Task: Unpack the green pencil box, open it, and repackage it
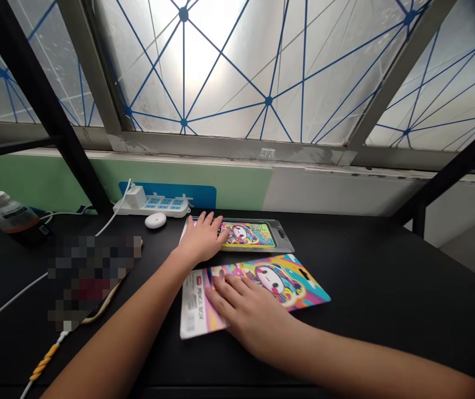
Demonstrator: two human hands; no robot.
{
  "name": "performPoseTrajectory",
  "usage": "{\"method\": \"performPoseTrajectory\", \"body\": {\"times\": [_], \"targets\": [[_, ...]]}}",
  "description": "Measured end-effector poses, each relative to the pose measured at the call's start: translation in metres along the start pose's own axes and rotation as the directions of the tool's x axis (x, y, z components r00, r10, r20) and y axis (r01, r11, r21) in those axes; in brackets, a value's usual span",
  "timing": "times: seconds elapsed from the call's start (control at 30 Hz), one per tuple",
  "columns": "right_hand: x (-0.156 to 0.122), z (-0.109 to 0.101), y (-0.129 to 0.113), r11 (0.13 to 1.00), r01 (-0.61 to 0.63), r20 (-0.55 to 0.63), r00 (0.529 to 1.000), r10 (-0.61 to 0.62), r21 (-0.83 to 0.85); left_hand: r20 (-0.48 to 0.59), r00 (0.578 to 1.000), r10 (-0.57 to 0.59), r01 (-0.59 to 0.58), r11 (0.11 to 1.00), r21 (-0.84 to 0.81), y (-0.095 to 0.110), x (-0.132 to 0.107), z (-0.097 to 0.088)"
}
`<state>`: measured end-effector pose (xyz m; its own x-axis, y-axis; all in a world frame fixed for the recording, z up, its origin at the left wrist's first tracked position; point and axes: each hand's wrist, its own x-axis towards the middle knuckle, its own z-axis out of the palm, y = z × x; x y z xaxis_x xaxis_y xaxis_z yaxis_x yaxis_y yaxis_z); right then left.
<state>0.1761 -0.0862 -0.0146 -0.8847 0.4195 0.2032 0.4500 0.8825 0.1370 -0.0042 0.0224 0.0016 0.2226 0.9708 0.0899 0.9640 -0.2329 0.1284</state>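
Black desk (366,277) beneath a frosted window (237,66) netted with blue lines; two hands rest apart on bright cartoon packaging.

The left hand (202,238) lies spread over a clear plastic blister tray (258,235), hiding its left end and part of the cartoon insert inside. The right hand (248,313) lies flat on a printed card (287,282), just below the tray, covering much of the card; its small print can't be read. Neither hand is clamped on anything. Farther left, a pixelated patch (93,277) hides whatever lies there, and a bottle (8,213) fades into shadow. A power strip (152,205) and a round white case (155,220) sit behind.
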Motion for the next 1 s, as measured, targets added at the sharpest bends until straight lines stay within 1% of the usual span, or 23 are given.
{"method": "performPoseTrajectory", "body": {"times": [0.07, 0.13, 0.2, 0.3, 0.37, 0.43, 0.5, 0.57, 0.6, 0.67, 0.73, 0.8, 0.9, 1.0], "targets": [[0.022, 0.005, 0.006, 0.996, -0.034, -0.019, 0.999, 0.036, 0.088, 0.001, 1.000, 0.013, -0.013, 1.000, 0.007, 0.005, -0.001, 0.001], [0.038, 0.007, 0.017, 0.980, -0.054, -0.049, 0.997, 0.065, 0.189, 0.011, 1.000, 0.025, -0.025, 1.000, 0.000, 0.007, -0.001, 0.001], [0.044, 0.006, 0.027, 0.960, -0.055, -0.076, 0.994, 0.079, 0.275, 0.017, 0.999, 0.034, -0.033, 0.999, -0.019, 0.006, -0.001, 0.000], [0.040, 0.006, 0.035, 0.934, -0.036, -0.093, 0.993, 0.074, 0.357, 0.012, 1.000, 0.029, -0.029, 0.999, -0.039, 0.002, 0.000, 0.001], [0.037, 0.007, 0.035, 0.926, -0.010, -0.109, 0.993, 0.056, 0.379, 0.009, 1.000, 0.023, -0.022, 0.999, -0.041, 0.002, 0.000, 0.000], [0.035, 0.008, 0.034, 0.929, 0.016, -0.154, 0.987, 0.044, 0.369, 0.008, 1.000, 0.019, -0.018, 0.999, -0.042, 0.002, 0.000, 0.000], [0.036, 0.008, 0.034, 0.946, 0.041, -0.219, 0.975, 0.032, 0.320, 0.009, 1.000, 0.016, -0.016, 0.999, -0.040, 0.003, -0.001, -0.001], [0.036, 0.006, 0.041, 0.968, 0.035, -0.276, 0.961, 0.036, 0.249, 0.014, 1.000, 0.017, -0.016, 0.999, -0.039, 0.003, -0.002, -0.002], [0.036, 0.004, 0.048, 0.976, 0.000, -0.281, 0.958, 0.063, 0.217, 0.018, 1.000, 0.020, -0.020, 0.999, -0.038, 0.003, -0.002, -0.003], [0.034, 0.001, 0.067, 0.975, -0.133, -0.254, 0.951, 0.176, 0.178, 0.017, 1.000, 0.026, -0.025, 0.999, -0.038, 0.003, -0.002, -0.004], [0.030, -0.001, 0.092, 0.944, -0.288, -0.214, 0.923, 0.319, 0.163, 0.015, 1.000, 0.027, -0.026, 0.999, -0.041, 0.003, -0.002, -0.004], [0.025, -0.002, 0.117, 0.907, -0.388, -0.186, 0.891, 0.415, 0.165, 0.018, 1.000, 0.020, -0.019, 0.999, -0.042, 0.003, -0.001, -0.004], [0.018, -0.003, 0.144, 0.877, -0.442, -0.115, 0.877, 0.467, 0.189, 0.021, 1.000, 0.016, -0.015, 0.999, -0.040, 0.003, -0.001, -0.004], [0.013, -0.006, 0.156, 0.867, -0.449, -0.012, 0.887, 0.462, 0.215, 0.025, 0.999, 0.019, -0.018, 0.999, -0.048, 0.003, -0.001, -0.005]]}}
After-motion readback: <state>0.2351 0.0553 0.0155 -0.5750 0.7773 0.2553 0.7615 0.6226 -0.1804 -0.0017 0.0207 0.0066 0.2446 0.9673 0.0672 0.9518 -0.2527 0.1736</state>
